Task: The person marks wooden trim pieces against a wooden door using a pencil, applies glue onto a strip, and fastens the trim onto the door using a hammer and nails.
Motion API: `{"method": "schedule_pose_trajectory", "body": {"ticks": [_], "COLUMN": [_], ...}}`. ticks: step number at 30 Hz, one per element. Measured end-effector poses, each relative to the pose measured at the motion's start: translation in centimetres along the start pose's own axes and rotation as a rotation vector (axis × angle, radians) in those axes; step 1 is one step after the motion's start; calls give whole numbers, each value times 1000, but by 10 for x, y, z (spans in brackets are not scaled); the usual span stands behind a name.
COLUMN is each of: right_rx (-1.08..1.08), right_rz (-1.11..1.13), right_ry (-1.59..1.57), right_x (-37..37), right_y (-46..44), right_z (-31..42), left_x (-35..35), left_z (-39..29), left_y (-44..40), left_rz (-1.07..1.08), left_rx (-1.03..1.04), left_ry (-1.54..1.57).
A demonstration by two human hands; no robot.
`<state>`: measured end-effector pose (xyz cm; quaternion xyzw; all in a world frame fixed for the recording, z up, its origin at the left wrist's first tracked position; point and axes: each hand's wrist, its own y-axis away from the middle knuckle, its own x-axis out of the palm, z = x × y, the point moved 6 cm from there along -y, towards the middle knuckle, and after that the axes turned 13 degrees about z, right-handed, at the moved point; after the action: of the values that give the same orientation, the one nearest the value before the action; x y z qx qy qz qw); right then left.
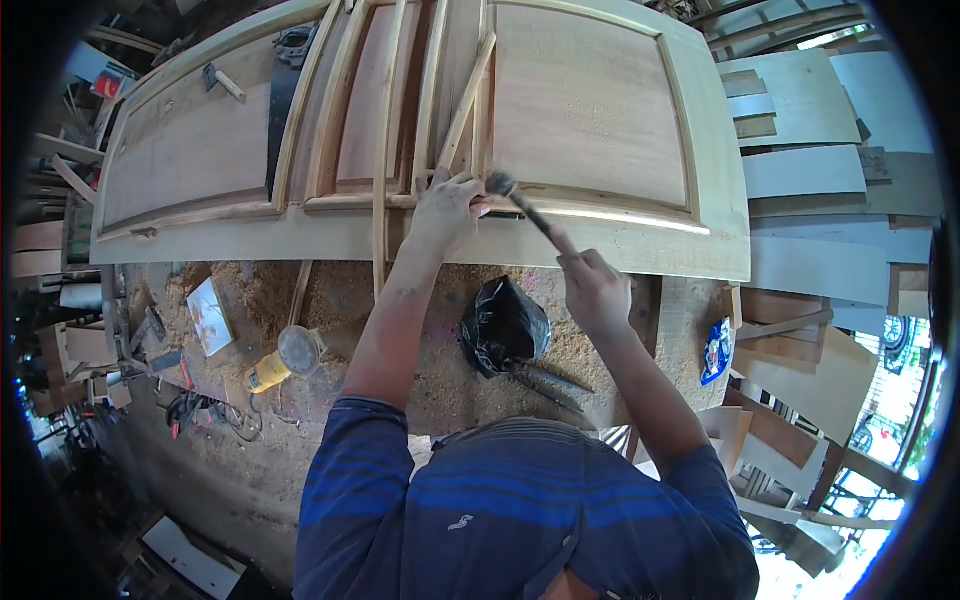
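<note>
My right hand (pixel 597 292) is closed around the handle of a hammer (pixel 535 217), whose dark head is just right of my left fingers. My left hand (pixel 447 208) rests at the lower edge of a wooden panel door (pixel 640 245), over the thin wooden strips. Its fingers are bent and pressed together; whatever they pinch is too small or hidden to name. A long wooden strip (pixel 381 225) passes beside my left wrist and overhangs the door's edge. Another short strip (pixel 468 105) lies slanted above my left hand. Moulding (pixel 640 217) frames the right-hand panel.
Below the door, the sawdust-covered bench (pixel 420 370) holds a black plastic bag (pixel 505 325), a yellow bottle (pixel 267 373) and a blue packet (pixel 717 350). A second hammer-like tool (pixel 225 83) lies on the door's left panel. Boards (pixel 815 255) are stacked at right.
</note>
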<state>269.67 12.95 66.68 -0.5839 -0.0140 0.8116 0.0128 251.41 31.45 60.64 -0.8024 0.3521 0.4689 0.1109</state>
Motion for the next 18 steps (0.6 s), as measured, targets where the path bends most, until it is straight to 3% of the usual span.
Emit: {"method": "schedule_pose_trajectory", "body": {"ticks": [1, 4, 7, 10, 11, 14, 18], "right_rx": [26, 22, -28, -24, 64, 58, -47], "right_rz": [83, -14, -228, -123, 104, 53, -243], "right_ry": [30, -40, -215, -141, 97, -13, -210], "right_x": [7, -12, -36, -9, 8, -10, -34], "right_y": [-3, -5, -1, 3, -1, -7, 2], "right_z": [-4, 0, 15, 5, -1, 2, 14], "left_x": [0, -3, 6, 3, 1, 0, 4], "left_z": [0, 1, 4, 2, 1, -1, 3], "left_y": [0, -2, 2, 0, -1, 1, 2], "left_rz": [-8, 9, -3, -21, -24, -24, -34], "left_rx": [17, 17, 22, 20, 11, 21, 29], "left_ry": [-24, -4, -7, -94, -129, -98, -23]}}
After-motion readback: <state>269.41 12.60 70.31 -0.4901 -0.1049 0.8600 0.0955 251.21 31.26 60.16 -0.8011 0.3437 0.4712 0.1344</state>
